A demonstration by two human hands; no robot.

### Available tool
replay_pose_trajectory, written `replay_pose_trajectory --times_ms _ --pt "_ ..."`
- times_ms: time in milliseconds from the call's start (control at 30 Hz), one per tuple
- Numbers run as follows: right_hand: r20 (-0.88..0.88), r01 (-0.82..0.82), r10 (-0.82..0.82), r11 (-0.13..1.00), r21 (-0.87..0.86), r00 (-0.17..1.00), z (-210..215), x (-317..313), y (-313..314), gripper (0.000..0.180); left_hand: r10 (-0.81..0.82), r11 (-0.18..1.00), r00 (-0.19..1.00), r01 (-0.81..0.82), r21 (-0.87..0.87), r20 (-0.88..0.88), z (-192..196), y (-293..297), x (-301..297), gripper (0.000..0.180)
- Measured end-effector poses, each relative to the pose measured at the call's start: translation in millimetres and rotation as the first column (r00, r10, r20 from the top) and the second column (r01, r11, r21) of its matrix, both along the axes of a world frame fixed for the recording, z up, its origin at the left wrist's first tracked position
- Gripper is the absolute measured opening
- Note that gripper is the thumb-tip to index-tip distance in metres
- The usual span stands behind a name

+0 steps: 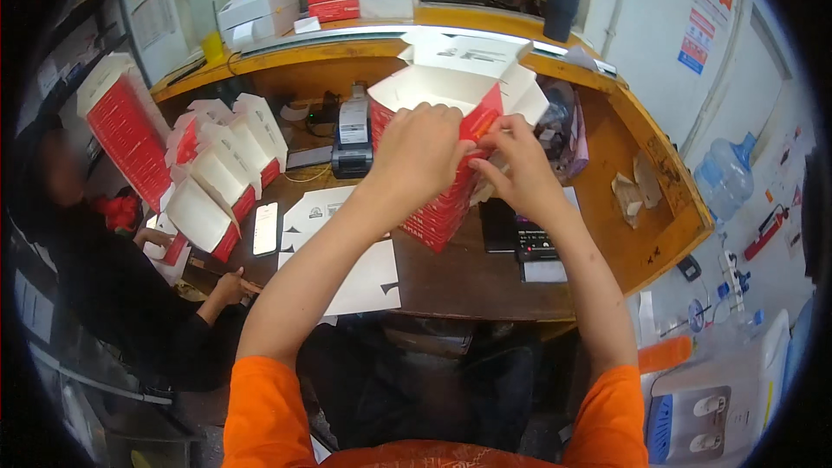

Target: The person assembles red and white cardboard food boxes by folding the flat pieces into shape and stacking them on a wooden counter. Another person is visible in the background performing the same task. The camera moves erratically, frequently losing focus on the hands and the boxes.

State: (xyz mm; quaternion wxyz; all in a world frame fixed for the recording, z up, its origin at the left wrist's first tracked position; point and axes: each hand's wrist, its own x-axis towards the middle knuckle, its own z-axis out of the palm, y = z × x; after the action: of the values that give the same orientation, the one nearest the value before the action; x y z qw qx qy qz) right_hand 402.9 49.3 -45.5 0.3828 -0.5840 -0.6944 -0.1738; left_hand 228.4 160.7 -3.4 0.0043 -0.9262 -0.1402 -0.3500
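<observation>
A red and white cardboard food box (438, 224) stands tilted above the desk, its white inside and raised lid flaps facing up. My left hand (420, 149) is closed over the box's near upper edge, its fingers bent over the rim. On the right, my right hand (520, 160) pinches a red corner flap between thumb and fingers. The two hands are close together at that corner. Below the box, a flat white carton sheet (368, 279) with dark cut marks lies on the desk, partly hidden by my left forearm.
Several opened red and white boxes (221, 160) are piled on the left, beside a lit phone (266, 229). A co-worker in black (113, 269) sits there. A label printer (353, 143) stands behind; a dark device (537, 243) lies right. The wooden counter (654, 208) curves around.
</observation>
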Motion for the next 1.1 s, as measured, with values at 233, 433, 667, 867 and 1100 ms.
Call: replay_pose_trajectory --times_ms 233,433,667,867,1100 --pt "-0.103 -0.114 0.111 0.993 -0.026 0.988 -1 -6 5 0.012 0.009 0.993 0.999 -0.012 0.117 0.031 -14 2 4 0.024" --pt "0.009 -0.087 0.087 0.996 -0.032 0.996 1 -1 2 0.014 0.113 0.993 0.972 -0.114 0.008 -0.206 5 -6 19 0.038" --pt "0.352 0.137 -0.126 0.991 -0.005 0.927 -3 21 6 0.02 -0.015 0.99 0.969 0.049 0.134 -0.246 -8 8 37 0.076" --pt "-0.024 -0.055 0.055 0.998 0.004 0.998 5 16 -5 0.023 -0.076 0.941 0.995 0.092 0.325 -0.06 -8 -4 29 0.065" --pt "0.177 0.514 -0.53 0.848 0.133 0.829 70 88 -101 0.03 -0.267 0.946 0.94 0.297 -0.127 0.211 -106 -56 -89 0.014"
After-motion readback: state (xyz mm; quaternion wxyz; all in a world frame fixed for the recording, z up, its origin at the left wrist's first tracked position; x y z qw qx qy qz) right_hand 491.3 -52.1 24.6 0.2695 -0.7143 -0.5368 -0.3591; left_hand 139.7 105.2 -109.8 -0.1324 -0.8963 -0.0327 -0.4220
